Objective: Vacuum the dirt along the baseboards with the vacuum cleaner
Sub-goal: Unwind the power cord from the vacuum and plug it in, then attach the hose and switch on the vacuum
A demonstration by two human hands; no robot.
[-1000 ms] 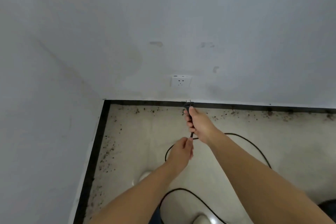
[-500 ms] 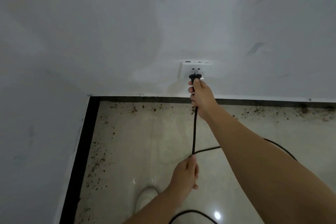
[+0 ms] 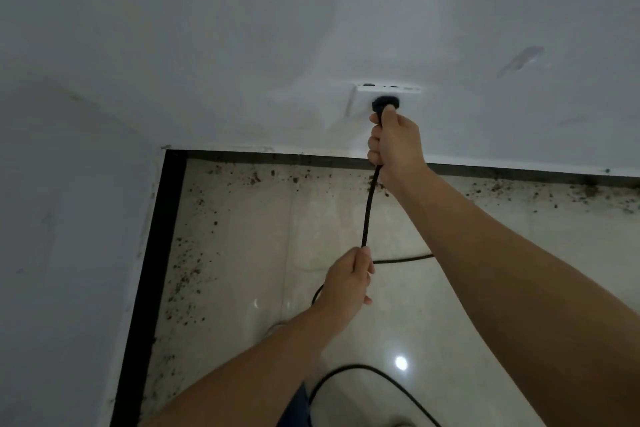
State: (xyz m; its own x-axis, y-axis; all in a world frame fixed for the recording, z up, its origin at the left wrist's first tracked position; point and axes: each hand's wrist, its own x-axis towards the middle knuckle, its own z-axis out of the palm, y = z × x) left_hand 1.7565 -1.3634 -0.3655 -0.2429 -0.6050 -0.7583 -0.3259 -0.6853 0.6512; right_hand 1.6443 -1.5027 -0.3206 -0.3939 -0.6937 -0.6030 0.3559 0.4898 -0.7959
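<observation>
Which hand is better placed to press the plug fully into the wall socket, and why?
Right. The right hand already grips the plug at the wall socket; the left hand only holds the cord lower down.

Bare pale glossy floor tiles lie open left of the thin black power cord, which stretches taut across the way between both hands, then loops over the tiles

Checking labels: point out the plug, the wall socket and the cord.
plug (image 3: 385,103), head view, black head at the socket
wall socket (image 3: 360,99), head view, white faceplate
cord (image 3: 367,215), head view, taut stretch between hands
</observation>
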